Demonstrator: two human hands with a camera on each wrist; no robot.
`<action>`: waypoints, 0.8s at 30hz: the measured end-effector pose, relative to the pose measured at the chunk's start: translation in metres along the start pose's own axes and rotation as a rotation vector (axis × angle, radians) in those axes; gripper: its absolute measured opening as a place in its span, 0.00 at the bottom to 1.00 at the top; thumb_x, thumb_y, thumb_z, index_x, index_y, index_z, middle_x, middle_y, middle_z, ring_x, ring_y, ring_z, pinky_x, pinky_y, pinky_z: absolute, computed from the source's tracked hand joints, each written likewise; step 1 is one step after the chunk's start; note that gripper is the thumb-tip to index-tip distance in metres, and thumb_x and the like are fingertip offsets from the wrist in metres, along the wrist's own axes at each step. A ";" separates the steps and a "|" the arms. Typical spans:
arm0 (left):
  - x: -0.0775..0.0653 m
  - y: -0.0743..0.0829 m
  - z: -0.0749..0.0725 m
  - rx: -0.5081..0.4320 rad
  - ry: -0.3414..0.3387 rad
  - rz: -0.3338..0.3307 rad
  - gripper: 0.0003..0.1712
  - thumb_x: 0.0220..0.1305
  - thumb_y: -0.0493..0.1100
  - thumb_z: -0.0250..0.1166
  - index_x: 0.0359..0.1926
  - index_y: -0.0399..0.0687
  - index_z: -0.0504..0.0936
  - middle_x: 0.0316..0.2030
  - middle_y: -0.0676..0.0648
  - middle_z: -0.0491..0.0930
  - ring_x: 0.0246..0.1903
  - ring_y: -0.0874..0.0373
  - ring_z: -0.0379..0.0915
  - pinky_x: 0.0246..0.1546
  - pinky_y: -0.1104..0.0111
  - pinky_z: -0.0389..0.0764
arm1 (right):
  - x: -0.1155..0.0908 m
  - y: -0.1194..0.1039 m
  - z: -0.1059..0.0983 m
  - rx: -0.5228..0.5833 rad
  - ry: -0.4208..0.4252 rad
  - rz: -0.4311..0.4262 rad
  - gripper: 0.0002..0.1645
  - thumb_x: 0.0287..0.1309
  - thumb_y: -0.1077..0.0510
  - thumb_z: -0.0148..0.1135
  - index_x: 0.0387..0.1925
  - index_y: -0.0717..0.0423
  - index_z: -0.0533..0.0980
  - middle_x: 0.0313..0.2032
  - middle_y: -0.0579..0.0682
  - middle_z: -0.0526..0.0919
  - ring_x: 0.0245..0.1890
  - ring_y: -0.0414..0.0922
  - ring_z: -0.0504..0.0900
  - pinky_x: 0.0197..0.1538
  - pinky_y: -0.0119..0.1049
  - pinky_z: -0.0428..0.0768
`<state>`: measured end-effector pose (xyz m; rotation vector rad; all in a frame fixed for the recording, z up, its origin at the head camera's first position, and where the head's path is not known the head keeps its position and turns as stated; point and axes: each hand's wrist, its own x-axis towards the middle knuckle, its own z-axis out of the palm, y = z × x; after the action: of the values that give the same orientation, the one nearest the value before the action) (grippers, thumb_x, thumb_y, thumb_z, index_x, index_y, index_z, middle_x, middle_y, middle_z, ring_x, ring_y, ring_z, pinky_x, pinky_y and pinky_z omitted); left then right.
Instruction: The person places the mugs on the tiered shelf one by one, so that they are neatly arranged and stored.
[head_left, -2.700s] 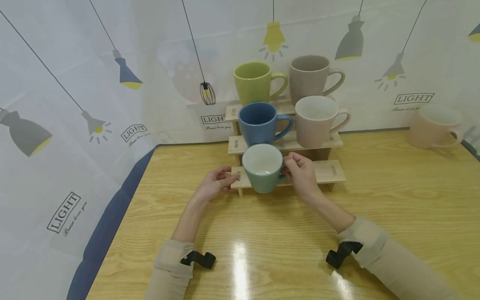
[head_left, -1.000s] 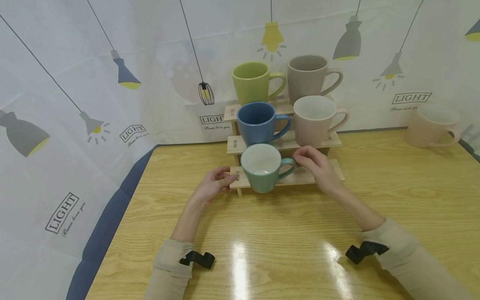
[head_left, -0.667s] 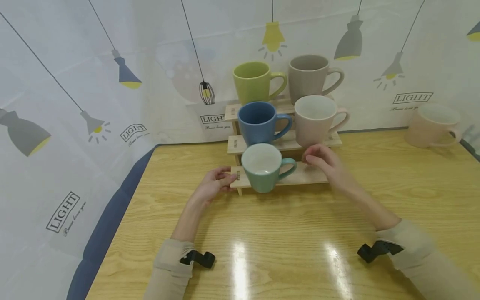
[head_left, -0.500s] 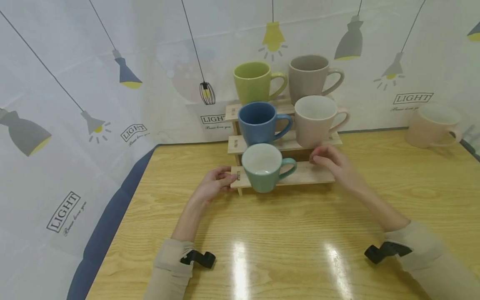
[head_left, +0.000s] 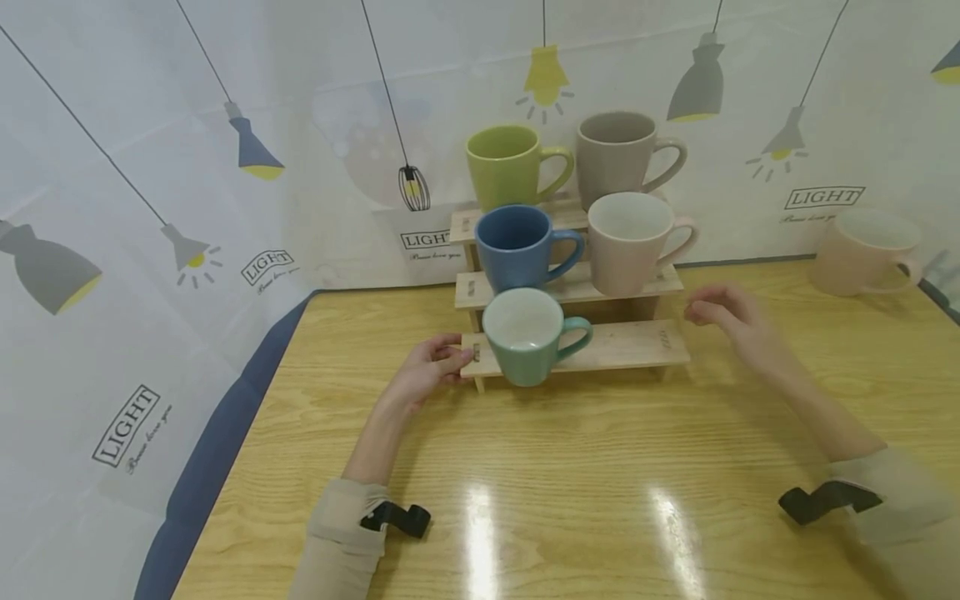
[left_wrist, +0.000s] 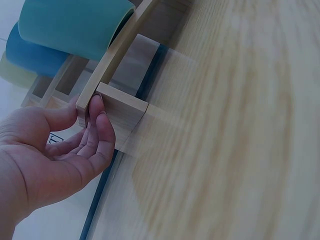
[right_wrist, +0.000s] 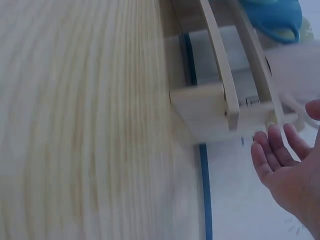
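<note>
A three-step wooden rack (head_left: 633,343) stands at the back of the table. On its bottom step a mint-green mug (head_left: 525,358) sits upright at the left, handle to the right. My left hand (head_left: 425,371) pinches the left end of that step; the left wrist view has the thumb above the board and fingers (left_wrist: 102,132) under it. Off the rack's right side, my right hand (head_left: 742,329) is in the air with loosely bent fingers, holding nothing. The middle step bears a blue mug (head_left: 513,260) and a pale pink mug (head_left: 624,262).
A lime-green mug (head_left: 502,179) and a grey-brown mug (head_left: 615,162) stand on the top step. Another pink mug (head_left: 858,262) is at the table's back right. Behind the wooden table (head_left: 525,467) hangs a white cloth (head_left: 337,167) printed with lamps.
My right hand has let go of the mint-green mug's handle and moved right, past the rack's end. The mug stays on the bottom step. My left hand keeps its place.
</note>
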<state>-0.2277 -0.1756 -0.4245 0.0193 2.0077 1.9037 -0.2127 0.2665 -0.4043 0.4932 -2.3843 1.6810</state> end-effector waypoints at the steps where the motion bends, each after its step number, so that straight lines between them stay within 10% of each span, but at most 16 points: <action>1: 0.000 0.000 0.000 -0.001 0.001 0.000 0.32 0.73 0.37 0.62 0.72 0.32 0.62 0.47 0.40 0.76 0.40 0.56 0.78 0.47 0.63 0.85 | 0.000 0.002 -0.005 -0.008 0.020 0.014 0.10 0.77 0.63 0.49 0.51 0.63 0.73 0.43 0.39 0.82 0.44 0.34 0.80 0.48 0.21 0.76; 24: -0.001 -0.003 0.000 0.019 -0.002 0.003 0.33 0.72 0.36 0.63 0.72 0.30 0.61 0.47 0.40 0.75 0.39 0.56 0.78 0.45 0.65 0.85 | -0.013 0.048 -0.128 -0.303 0.681 0.320 0.15 0.67 0.59 0.47 0.41 0.29 0.68 0.38 0.30 0.67 0.37 0.26 0.66 0.46 0.22 0.65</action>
<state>-0.2259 -0.1758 -0.4267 0.0292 2.0251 1.8853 -0.2242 0.4037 -0.4069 -0.4625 -2.1821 1.2587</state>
